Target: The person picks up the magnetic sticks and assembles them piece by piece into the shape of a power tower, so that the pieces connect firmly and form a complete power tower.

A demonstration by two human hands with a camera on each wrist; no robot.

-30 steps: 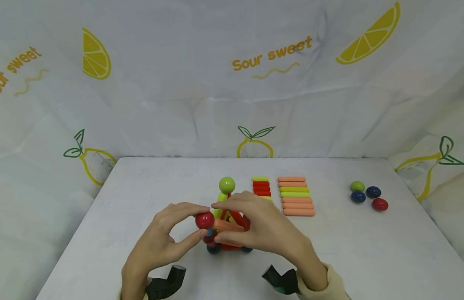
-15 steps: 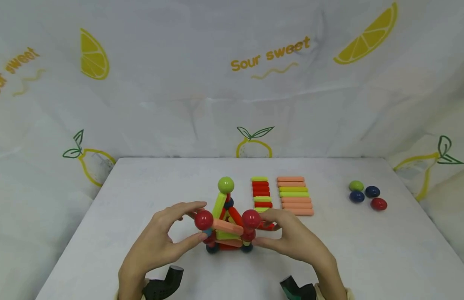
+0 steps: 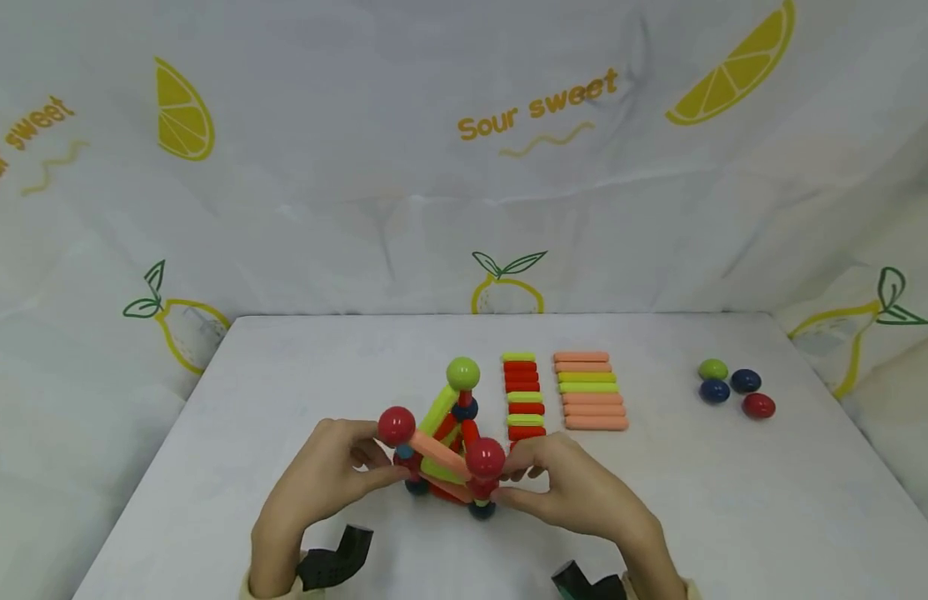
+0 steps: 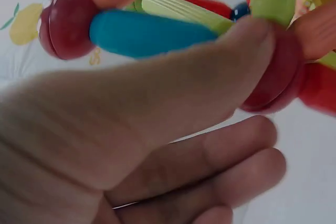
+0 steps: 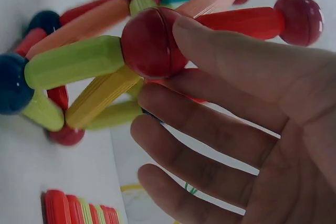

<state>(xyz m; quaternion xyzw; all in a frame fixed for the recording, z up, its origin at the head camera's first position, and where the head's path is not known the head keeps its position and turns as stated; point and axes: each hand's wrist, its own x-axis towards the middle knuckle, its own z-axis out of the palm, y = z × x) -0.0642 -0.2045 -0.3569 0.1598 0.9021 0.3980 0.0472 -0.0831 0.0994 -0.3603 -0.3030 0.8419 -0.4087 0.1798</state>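
A frame of coloured sticks and balls [image 3: 440, 454] stands on the table between both hands. A green ball [image 3: 463, 373] tops its back; two red balls top its front corners, joined by an orange stick. My left hand [image 3: 332, 471] holds the left corner. In the left wrist view, its thumb lies over a lower red ball [image 4: 281, 77], beside a blue stick [image 4: 152, 32]. My right hand [image 3: 576, 487] grips the right corner, thumb and forefinger at a red ball [image 5: 152, 43] between a green and a red stick; its other fingers extend below that ball.
Behind the right hand lies a column of short red and green sticks [image 3: 522, 386]. Beside it is a column of longer orange and yellow-green sticks [image 3: 591, 400]. Several loose balls [image 3: 715, 391] sit at the far right. A white printed cloth [image 3: 321, 208] hangs behind the table.
My right hand has left the orange stick for the right corner. The frame has turned clockwise as seen from above, its right front corner now nearer and its green ball further right.
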